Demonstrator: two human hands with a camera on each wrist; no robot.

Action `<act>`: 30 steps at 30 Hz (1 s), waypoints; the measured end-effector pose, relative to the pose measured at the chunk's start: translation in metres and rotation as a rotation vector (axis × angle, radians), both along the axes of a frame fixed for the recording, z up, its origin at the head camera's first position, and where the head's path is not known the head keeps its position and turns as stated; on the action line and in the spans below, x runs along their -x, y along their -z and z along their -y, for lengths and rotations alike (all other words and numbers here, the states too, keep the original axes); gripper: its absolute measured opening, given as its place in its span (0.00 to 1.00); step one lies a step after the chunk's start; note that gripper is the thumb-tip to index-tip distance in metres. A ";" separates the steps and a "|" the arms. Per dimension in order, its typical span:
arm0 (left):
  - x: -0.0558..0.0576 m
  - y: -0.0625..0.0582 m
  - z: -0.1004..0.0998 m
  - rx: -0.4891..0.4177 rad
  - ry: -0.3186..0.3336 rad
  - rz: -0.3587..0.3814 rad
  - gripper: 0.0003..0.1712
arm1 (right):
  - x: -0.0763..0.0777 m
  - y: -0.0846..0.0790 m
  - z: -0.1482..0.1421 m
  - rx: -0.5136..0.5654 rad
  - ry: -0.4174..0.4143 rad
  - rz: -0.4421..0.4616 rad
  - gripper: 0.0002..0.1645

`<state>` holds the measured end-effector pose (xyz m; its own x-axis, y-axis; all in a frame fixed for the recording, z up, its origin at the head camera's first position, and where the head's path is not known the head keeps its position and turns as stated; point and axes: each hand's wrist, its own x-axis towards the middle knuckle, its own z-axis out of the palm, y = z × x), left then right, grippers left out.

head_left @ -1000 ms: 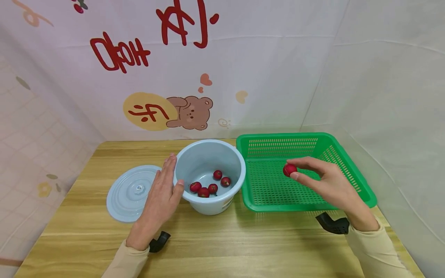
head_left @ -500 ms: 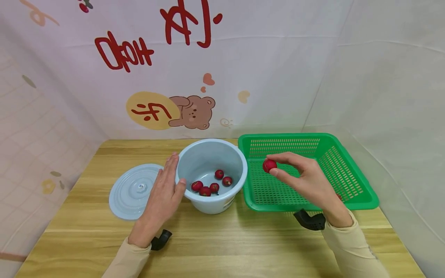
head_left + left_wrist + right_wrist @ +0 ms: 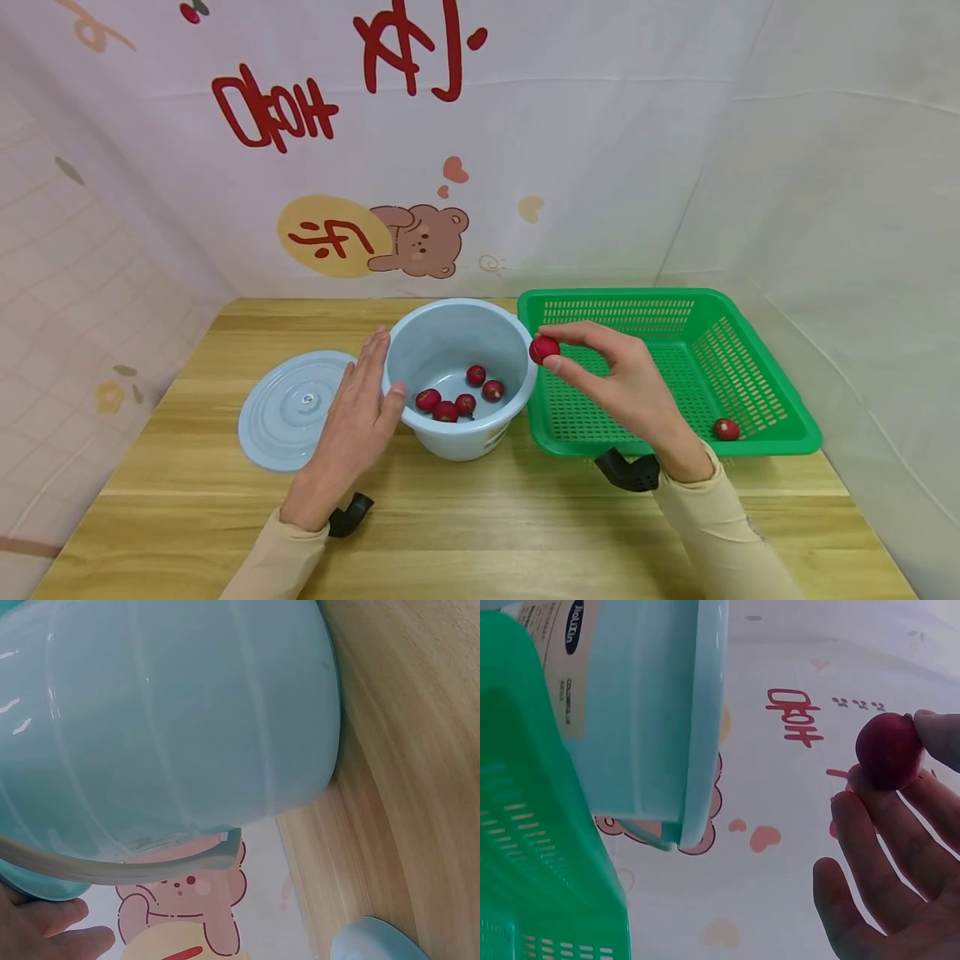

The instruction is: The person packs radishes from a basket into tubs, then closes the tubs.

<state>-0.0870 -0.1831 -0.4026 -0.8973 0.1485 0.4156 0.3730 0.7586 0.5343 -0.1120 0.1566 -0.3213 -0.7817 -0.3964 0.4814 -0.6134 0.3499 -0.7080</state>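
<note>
Between thumb and fingertips, my right hand (image 3: pixel 622 379) pinches a small round red radish (image 3: pixel 544 350). In the head view the radish overlaps the right rim of the light blue bucket (image 3: pixel 461 446); the right wrist view shows the radish (image 3: pixel 890 751) raised above the bucket's rim level. Several red radishes (image 3: pixel 445 411) lie on the bucket's floor. My left hand (image 3: pixel 352 417) rests against the bucket's left rim with straight fingers. One more radish (image 3: pixel 726 429) sits in the near right corner of the green basket (image 3: pixel 675 447).
A light blue lid (image 3: pixel 288 417) lies flat on the wooden table (image 3: pixel 480 533) left of the bucket. The basket stands right beside the bucket. The bucket's handle (image 3: pixel 150 870) hangs at its side. A printed cloth wall (image 3: pixel 622 167) closes off the back.
My right hand has carried the radish leftward, from over the basket to the bucket's right rim. The radish in the basket's corner has come into sight. My left hand keeps its place on the bucket.
</note>
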 end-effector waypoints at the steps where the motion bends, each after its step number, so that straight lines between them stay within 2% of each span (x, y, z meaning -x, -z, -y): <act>1: 0.000 0.000 0.000 0.000 0.000 -0.001 0.39 | 0.000 0.000 0.003 0.003 0.001 -0.006 0.23; 8: 0.000 -0.001 -0.001 0.004 -0.001 -0.005 0.40 | 0.003 0.008 0.022 0.018 -0.013 -0.060 0.23; 14: 0.001 0.001 0.000 -0.004 -0.002 -0.025 0.39 | 0.006 0.014 0.037 -0.019 -0.002 -0.060 0.22; 20: 0.002 0.001 0.000 -0.007 -0.001 -0.036 0.39 | 0.010 0.021 0.049 -0.059 -0.024 -0.105 0.22; 30: 0.001 0.000 0.000 -0.005 0.000 -0.029 0.39 | 0.012 0.028 0.067 -0.195 0.017 -0.194 0.21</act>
